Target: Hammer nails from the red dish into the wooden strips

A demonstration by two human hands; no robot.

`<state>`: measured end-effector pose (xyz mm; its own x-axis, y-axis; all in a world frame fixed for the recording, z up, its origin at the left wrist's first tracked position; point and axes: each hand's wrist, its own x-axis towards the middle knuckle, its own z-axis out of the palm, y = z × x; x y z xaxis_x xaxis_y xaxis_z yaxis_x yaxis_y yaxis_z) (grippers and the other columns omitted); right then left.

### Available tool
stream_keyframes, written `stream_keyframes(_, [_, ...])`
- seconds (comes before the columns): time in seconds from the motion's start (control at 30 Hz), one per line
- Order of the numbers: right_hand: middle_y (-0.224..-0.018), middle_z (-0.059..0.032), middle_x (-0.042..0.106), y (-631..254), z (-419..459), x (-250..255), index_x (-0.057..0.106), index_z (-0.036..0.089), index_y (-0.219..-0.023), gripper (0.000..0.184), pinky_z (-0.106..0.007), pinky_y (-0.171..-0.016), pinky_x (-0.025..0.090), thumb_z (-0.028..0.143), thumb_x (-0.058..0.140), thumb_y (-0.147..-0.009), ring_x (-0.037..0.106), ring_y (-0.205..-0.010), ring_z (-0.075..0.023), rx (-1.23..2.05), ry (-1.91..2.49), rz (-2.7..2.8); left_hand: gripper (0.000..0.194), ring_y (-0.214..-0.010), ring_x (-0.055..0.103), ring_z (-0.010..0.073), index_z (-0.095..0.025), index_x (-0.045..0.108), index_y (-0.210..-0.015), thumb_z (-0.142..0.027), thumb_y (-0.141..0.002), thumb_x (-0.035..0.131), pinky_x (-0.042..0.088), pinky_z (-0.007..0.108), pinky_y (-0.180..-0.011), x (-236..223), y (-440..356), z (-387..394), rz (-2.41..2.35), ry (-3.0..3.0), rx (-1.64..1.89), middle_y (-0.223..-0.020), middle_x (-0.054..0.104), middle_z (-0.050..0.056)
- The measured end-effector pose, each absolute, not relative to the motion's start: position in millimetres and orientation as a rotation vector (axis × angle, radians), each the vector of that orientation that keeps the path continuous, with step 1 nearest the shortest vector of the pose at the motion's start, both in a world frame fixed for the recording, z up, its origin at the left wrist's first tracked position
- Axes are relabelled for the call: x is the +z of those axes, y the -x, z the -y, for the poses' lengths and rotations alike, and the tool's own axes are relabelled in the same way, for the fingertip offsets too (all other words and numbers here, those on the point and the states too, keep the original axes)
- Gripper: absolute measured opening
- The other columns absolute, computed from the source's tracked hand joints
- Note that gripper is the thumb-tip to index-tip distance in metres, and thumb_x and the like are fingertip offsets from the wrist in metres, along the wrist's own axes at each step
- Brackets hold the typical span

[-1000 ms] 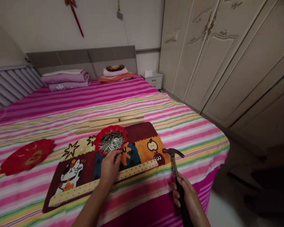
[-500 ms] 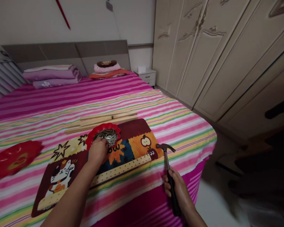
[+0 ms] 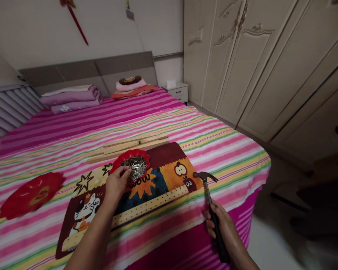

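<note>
My left hand [image 3: 116, 183] reaches into a red dish [image 3: 131, 165] heaped with thin metal nails [image 3: 135, 165]; its fingertips are pinched at the pile's near edge, and whether a nail sits between them cannot be made out. My right hand [image 3: 224, 228] grips the black handle of a claw hammer [image 3: 207, 183], head raised just right of the mat. A long wooden strip with a row of holes [image 3: 146, 206] lies across a colourful cartoon mat [image 3: 169, 172], just below my left hand.
The mat lies on a bed with a pink striped sheet [image 3: 219, 150]. Several plain wooden slats [image 3: 135, 144] lie behind the dish. A second red dish [image 3: 30, 193] sits at the left. Folded bedding [image 3: 70, 98] is at the headboard; wardrobes [image 3: 242, 63] stand on the right.
My left hand went from the near rim of the nail dish into the pile and now pinches at its edge. The hammer hand has hardly moved; the head camera shifted.
</note>
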<state>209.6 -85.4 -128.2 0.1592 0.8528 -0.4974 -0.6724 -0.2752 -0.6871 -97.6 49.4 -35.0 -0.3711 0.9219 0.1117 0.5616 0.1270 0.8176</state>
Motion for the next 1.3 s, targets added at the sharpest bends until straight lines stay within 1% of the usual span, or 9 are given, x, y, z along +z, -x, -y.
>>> stream_keyframes(0.13, [-0.054, 0.0072, 0.051, -209.7, 86.0, -127.5, 0.048, 0.022, -0.104, 0.046, -0.014, -0.028, 0.029, 0.039, 0.070, -0.067, 0.040, -0.036, -0.0073, 1.496, 1.106, 0.227, 0.043, -0.056, 0.054, 0.0109, -0.015, 0.066, -0.080, -0.044, -0.049, 0.074, 0.042, 0.023, -0.052, -29.6, 88.3, -40.7, -1.678, -1.126, 1.263, -0.066, 0.065, 0.001])
stream_keyframes(0.33, [-0.055, 0.0073, 0.051, -209.6, 86.5, -125.3, 0.048, 0.022, -0.102, 0.042, -0.014, -0.029, 0.028, 0.038, 0.069, -0.069, 0.040, -0.037, -0.0067, 1.499, 1.106, 0.232, 0.054, -0.049, 0.050, 0.0074, -0.016, 0.059, -0.094, -0.036, -0.047, 0.080, 0.039, 0.019, -0.045, -26.1, 73.7, -21.4, -1.454, -0.970, 1.288, -0.062, 0.061, -0.004])
stream_keyframes(0.57, [-0.054, 0.0077, 0.050, -209.6, 84.4, -125.0, 0.048, 0.023, -0.095, 0.042, -0.014, -0.028, 0.026, 0.041, 0.071, -0.064, 0.040, -0.035, -0.0071, 1.493, 1.124, 0.233, 0.054, -0.051, 0.052, 0.0064, -0.016, 0.064, -0.096, -0.034, -0.047, 0.079, 0.042, 0.020, -0.049, -35.4, 63.2, -7.7, -1.415, -0.837, 1.261, -0.068, 0.065, -0.001])
stream_keyframes(0.73, [-0.054, 0.0076, 0.050, -209.4, 84.3, -123.1, 0.048, 0.023, -0.095, 0.041, -0.014, -0.028, 0.026, 0.041, 0.069, -0.065, 0.041, -0.035, -0.0070, 1.489, 1.138, 0.235, 0.037, -0.053, 0.055, 0.0084, -0.013, 0.069, -0.075, -0.030, -0.044, 0.078, 0.043, 0.020, -0.049, -39.1, 57.4, -3.0, -1.411, -0.705, 1.191, -0.064, 0.066, 0.002])
stream_keyframes(0.87, [-0.054, 0.0079, 0.050, -209.6, 84.4, -123.9, 0.049, 0.022, -0.096, 0.042, -0.014, -0.028, 0.026, 0.041, 0.069, -0.065, 0.040, -0.035, -0.0067, 1.490, 1.129, 0.240, 0.036, -0.061, 0.059, 0.0101, -0.012, 0.071, -0.075, -0.025, -0.042, 0.079, 0.047, 0.020, -0.055, -42.5, 53.4, 0.9, -1.382, -0.674, 1.107, -0.070, 0.069, 0.005])
stream_keyframes(0.97, [-0.053, 0.0080, 0.050, -209.9, 84.4, -125.0, 0.049, 0.022, -0.099, 0.043, -0.014, -0.027, 0.027, 0.041, 0.068, -0.066, 0.039, -0.035, -0.0067, 1.488, 1.129, 0.243, 0.036, -0.061, 0.060, 0.0104, -0.014, 0.071, -0.076, -0.026, -0.043, 0.080, 0.047, 0.020, -0.056, -49.7, 48.9, 6.0, -1.385, -0.709, 1.045, -0.068, 0.068, 0.003])
stream_keyframes(1.1, [-0.053, 0.0080, 0.051, -210.0, 84.3, -124.9, 0.048, 0.022, -0.098, 0.040, -0.014, -0.028, 0.028, 0.040, 0.067, -0.067, 0.040, -0.035, -0.0066, 1.489, 1.132, 0.244, 0.034, -0.047, 0.050, 0.0065, -0.015, 0.070, -0.076, -0.036, -0.049, 0.077, 0.042, 0.019, -0.047, -59.3, 38.1, 14.5, -1.458, -0.842, 0.904, -0.056, 0.060, -0.002])
stream_keyframes(1.23, [-0.053, 0.0082, 0.050, -209.6, 83.7, -123.2, 0.048, 0.023, -0.098, 0.040, -0.014, -0.027, 0.027, 0.039, 0.066, -0.067, 0.039, -0.035, -0.0067, 1.491, 1.137, 0.244, 0.033, -0.055, 0.054, 0.0081, -0.016, 0.068, -0.072, -0.037, -0.048, 0.075, 0.048, 0.022, -0.055, -64.7, 24.3, 18.0, -1.484, -0.913, 0.887, -0.064, 0.061, -0.002])
stream_keyframes(1.3, [-0.053, 0.0082, 0.051, -209.4, 83.3, -122.5, 0.047, 0.022, -0.098, 0.040, -0.014, -0.027, 0.027, 0.039, 0.066, -0.067, 0.039, -0.034, -0.0065, 1.490, 1.141, 0.242, 0.033, -0.053, 0.053, 0.0084, -0.017, 0.066, -0.073, -0.037, -0.048, 0.073, 0.047, 0.022, -0.053, -67.7, 19.0, 17.8, -1.512, -0.961, 0.918, -0.062, 0.060, -0.003])
